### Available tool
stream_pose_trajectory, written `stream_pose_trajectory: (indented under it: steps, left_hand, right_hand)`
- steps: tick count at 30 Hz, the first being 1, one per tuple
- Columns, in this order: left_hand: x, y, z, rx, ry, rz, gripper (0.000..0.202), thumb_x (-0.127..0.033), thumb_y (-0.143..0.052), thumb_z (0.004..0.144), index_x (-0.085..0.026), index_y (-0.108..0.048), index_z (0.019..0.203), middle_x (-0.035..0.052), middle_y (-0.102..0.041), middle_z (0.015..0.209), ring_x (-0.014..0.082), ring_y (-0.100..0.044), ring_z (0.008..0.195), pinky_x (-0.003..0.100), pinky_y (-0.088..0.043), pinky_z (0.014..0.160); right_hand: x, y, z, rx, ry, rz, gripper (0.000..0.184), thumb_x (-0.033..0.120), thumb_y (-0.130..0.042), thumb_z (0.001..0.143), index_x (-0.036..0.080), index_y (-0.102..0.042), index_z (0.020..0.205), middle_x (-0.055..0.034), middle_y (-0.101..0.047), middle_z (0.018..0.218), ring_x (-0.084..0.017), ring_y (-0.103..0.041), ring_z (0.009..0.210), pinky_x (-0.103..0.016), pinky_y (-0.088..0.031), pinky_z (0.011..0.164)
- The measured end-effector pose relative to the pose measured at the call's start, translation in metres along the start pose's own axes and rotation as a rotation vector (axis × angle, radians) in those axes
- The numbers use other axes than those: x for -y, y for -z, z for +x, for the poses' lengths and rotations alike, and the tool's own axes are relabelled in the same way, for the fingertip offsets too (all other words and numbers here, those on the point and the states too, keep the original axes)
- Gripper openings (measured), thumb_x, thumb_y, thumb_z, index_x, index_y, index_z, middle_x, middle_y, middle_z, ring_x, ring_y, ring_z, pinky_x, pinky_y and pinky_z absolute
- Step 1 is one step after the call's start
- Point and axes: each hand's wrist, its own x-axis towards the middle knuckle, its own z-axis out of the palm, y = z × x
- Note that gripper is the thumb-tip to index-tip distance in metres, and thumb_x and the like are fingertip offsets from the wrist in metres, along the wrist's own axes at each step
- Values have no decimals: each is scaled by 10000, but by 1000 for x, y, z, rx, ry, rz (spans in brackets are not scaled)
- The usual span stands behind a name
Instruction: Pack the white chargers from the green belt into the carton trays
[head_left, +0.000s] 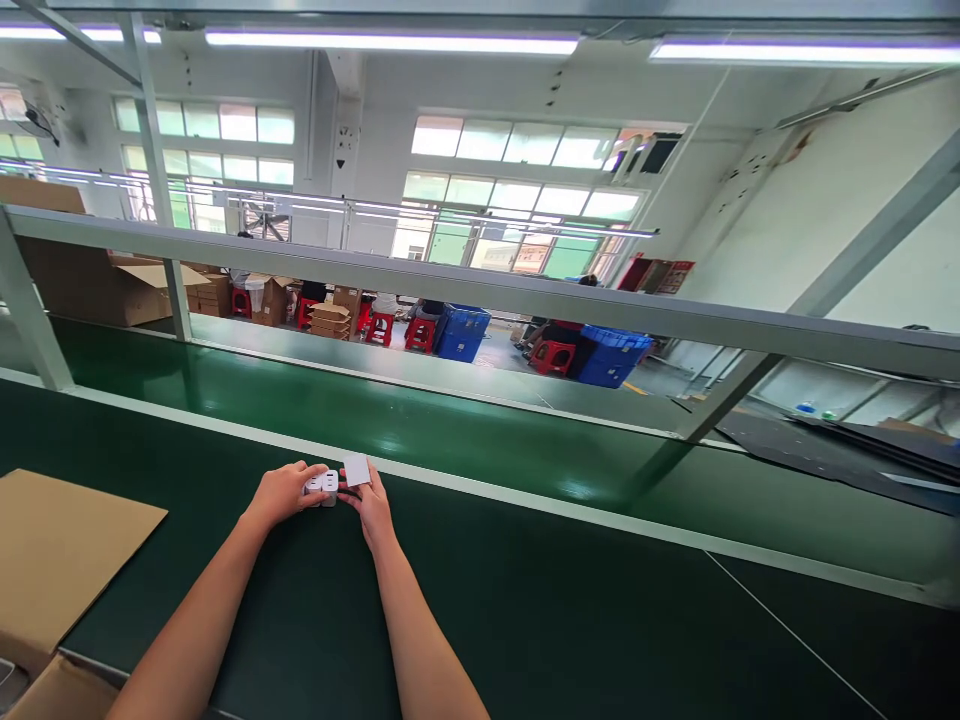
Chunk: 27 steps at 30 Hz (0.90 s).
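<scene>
My left hand (287,490) is closed around small white charger blocks (328,484) with dark port slots on their faces. At least two of them show side by side, low over the dark green work surface (315,610). Just to their right, my right hand (375,510) grips a white square piece (357,469) between thumb and fingers. Its flat blank face is turned toward me; whether it is another charger or a small box I cannot tell. The two hands are close together, with a narrow gap between what they hold.
A cardboard sheet or box flap (67,560) lies at the left edge. Beyond a pale metal strip runs a glossy green conveyor belt (405,425), crossed above by a metal rail (450,287). An open carton (97,280) stands at far left; black sheets (840,465) lie at right.
</scene>
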Motion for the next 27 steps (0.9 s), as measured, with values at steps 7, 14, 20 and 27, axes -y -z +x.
stream_pose_trajectory:
  steps: [7, 14, 20, 27]
  left_hand:
    - [-5, -1, 0, 43, -46, 43, 527, -582, -501, 891, -386, -518, 1380, 44, -645, 1061, 242, -646, 974, 268, -448, 704]
    - [-4, -4, 2, 46, -59, 44, 565, -599, -512, 886, -390, -485, 1411, 48, -653, 1093, 243, -630, 1015, 276, -453, 735]
    - [-5, -5, 2, 13, -50, 34, 592, -607, -535, 871, -323, -530, 1391, 69, -663, 1115, 271, -608, 1049, 326, -456, 810]
    - [-3, -1, 1, 5, -27, 8, 668, -633, -555, 843, -283, -511, 1410, 75, -669, 1166, 282, -593, 1086, 350, -455, 858]
  right_hand:
    - [-3, 4, 1, 6, -14, 62, 863, 166, -610, 520, 327, -507, 1361, -7, -610, 1029, -223, -618, 973, -317, -554, 769]
    - [-6, 1, -1, -1, 173, -240, 622, 328, -626, 695, 271, -528, 1306, -34, -615, 1088, -215, -617, 933, -356, -527, 826]
    - [3, 6, -3, 55, 262, -398, 531, 308, -700, 633, 233, -554, 1138, -44, -641, 1120, -248, -603, 1043, -369, -489, 910]
    - [8, 7, -6, 152, 299, -602, 550, 436, -706, 741, 240, -581, 1239, -70, -652, 1163, -283, -572, 1131, -454, -438, 1008]
